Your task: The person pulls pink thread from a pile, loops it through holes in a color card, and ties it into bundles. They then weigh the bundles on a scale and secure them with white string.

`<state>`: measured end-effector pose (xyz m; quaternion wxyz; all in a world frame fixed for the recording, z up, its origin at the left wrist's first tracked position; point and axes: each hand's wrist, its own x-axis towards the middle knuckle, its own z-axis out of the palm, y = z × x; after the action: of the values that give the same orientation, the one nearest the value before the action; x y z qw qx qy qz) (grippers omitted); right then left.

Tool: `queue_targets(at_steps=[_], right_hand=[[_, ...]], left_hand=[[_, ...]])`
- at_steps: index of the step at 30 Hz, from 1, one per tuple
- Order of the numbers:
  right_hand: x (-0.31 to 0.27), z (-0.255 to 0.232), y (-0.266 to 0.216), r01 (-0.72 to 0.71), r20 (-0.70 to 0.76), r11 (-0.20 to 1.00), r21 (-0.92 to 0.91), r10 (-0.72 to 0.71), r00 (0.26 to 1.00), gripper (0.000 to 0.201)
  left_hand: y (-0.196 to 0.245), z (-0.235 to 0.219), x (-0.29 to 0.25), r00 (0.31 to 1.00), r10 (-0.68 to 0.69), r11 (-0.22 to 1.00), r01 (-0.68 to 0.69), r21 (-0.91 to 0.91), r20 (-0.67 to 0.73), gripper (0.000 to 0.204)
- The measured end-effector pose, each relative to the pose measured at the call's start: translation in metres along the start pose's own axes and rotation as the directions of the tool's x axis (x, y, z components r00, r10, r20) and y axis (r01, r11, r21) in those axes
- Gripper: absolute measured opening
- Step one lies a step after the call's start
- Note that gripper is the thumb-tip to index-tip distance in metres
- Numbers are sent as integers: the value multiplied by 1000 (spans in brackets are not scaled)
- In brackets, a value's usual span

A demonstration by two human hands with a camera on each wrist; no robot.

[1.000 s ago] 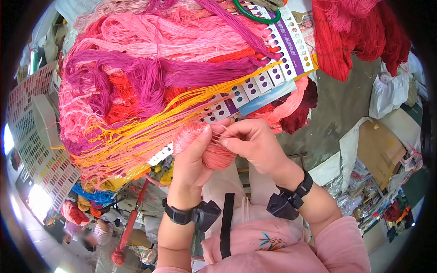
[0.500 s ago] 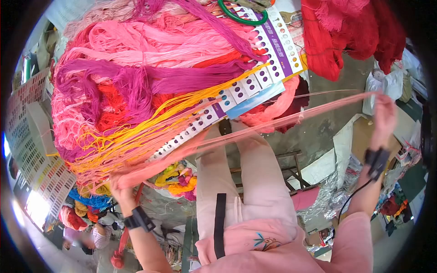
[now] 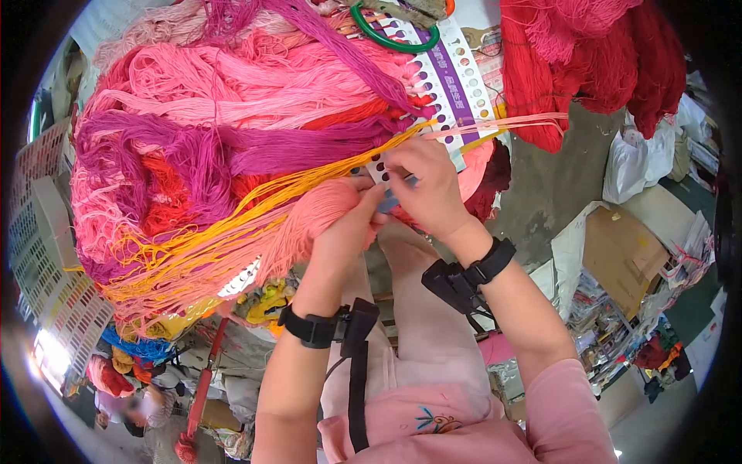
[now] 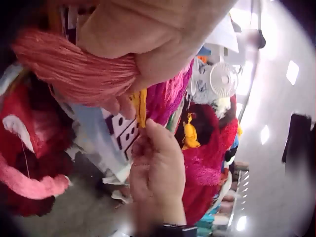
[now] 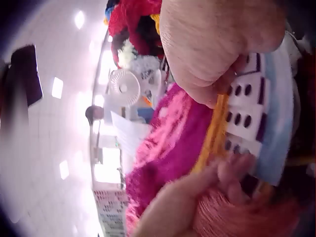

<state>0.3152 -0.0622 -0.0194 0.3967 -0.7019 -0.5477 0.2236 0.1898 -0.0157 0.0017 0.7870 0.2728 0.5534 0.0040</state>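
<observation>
My left hand (image 3: 348,226) grips a thick salmon-pink skein of thread (image 3: 323,207), which bulges round the fingers in the left wrist view. Close by, the curled fingers and thumb of my right hand (image 3: 427,185) pinch together at the edge of a white punched card (image 5: 242,118). Loose salmon strands (image 3: 533,121) trail out to the right from beside this hand, across the card's purple stripe. Right beside its fingertips lie yellow threads (image 3: 325,174), fastened along the card. The pinched bit itself is hidden by my fingers.
A heap of pink thread (image 3: 232,77) and a magenta hank (image 3: 309,148) cover the area beyond the hands. A green ring (image 3: 394,45) lies at the card's top. Red hanks (image 3: 541,85) hang at the upper right. Cardboard (image 3: 622,251) stands at the right.
Both hands were together at the skein, then spread wide with salmon strands stretched between them. Now they are close together again, near the card, with the strands gathered at the left hand.
</observation>
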Motion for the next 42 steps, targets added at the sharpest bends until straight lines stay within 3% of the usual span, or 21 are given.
queue_targets(at_steps=[5,8,10,14,17,20,22,23,24,26,27,28,30,32,33,34,35,36,37,40,42], right_hand=[[-1,-6,2,6,64,1000,-27,-4,998,20],[-6,-4,-6,127,60,992,0,-127,990,18],[-10,-2,-9,174,128,982,-74,-164,978,22],[-9,-7,-5,100,163,993,67,-110,980,23],[-6,-8,-5,-36,205,985,169,0,979,24],[-7,-9,-3,46,132,995,91,-57,990,21],[-10,-6,3,20,162,986,166,-48,986,21],[-10,-6,4,21,162,985,170,-49,986,21],[-10,-8,5,-58,188,969,240,12,982,21],[-9,-7,6,-137,221,944,301,71,973,21],[-8,-7,8,-165,225,915,368,85,971,23],[-8,-8,9,-193,231,881,432,99,968,26],[-3,-6,1,-114,186,947,301,59,981,27],[-2,-3,-4,-39,136,984,171,15,991,28],[-2,-1,-5,-26,162,994,110,8,987,30],[-1,0,-5,-9,186,999,50,-1,983,31],[-2,1,-5,-11,173,998,55,1,985,31],[-4,3,-5,-22,160,999,35,16,987,31],[-5,5,-6,-29,149,999,15,27,988,32],[-6,5,-9,-18,168,999,-35,24,986,33],[-9,5,-12,-2,148,1000,-7,3,989,31]], left_hand=[[-1,1,-2,995,71,968,-50,246,-76,13],[2,0,-11,990,-31,988,52,145,-138,13],[-7,-5,-2,997,66,977,-57,-208,36,13],[-21,-1,9,994,101,960,-109,-258,-44,13],[-16,-5,6,994,29,993,-40,-110,-102,14],[-9,-30,-13,990,135,917,-113,-383,31,18],[6,-38,-30,974,65,551,147,-821,218,14],[8,-40,-33,942,136,533,192,-824,307,20],[7,-34,-29,943,137,534,189,-824,304,20],[6,-14,-11,947,211,942,-131,-308,242,18],[10,-11,-9,964,18,988,24,-155,264,15],[10,-11,-11,963,21,986,24,-163,268,15],[17,-12,-22,1000,15,997,-13,70,-18,15],[24,-46,-59,900,170,975,-213,-65,-401,18],[33,-104,-82,982,189,956,-184,-227,0,22],[26,-143,-100,926,290,924,-337,-180,-241,27],[55,-106,-116,681,126,907,-375,-195,-722,26],[30,-202,-142,855,274,745,-478,-465,-440,23],[12,-265,-160,730,203,758,-539,-367,-653,23],[25,-234,-190,762,321,774,-553,-308,-562,27],[31,-167,-185,870,354,904,-412,-114,-342,35]])
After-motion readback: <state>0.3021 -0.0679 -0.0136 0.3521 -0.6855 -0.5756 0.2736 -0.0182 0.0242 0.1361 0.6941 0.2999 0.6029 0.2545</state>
